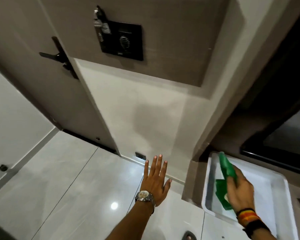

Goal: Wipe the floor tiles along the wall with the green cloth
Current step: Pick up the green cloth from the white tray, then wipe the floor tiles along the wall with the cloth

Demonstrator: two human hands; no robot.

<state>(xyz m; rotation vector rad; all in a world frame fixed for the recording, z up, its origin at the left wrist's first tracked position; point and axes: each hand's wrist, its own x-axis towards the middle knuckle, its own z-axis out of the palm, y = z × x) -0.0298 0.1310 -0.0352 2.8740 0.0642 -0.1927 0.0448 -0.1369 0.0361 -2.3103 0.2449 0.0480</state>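
Note:
My right hand (239,189) grips the green cloth (225,172), which hangs crumpled over a white recessed floor area (267,187) at the lower right. My left hand (155,179) is stretched out flat with fingers spread, held above the glossy grey floor tiles (68,179) near the base of the white wall (142,115). It holds nothing. A silver watch sits on the left wrist, and coloured bands circle the right wrist.
A taupe door (42,84) with a black handle (59,57) stands at the left. A black panel (123,40) is mounted high on the wall. A small dark fitting (140,155) sits at the skirting. A dark-framed opening (275,127) lies at the right.

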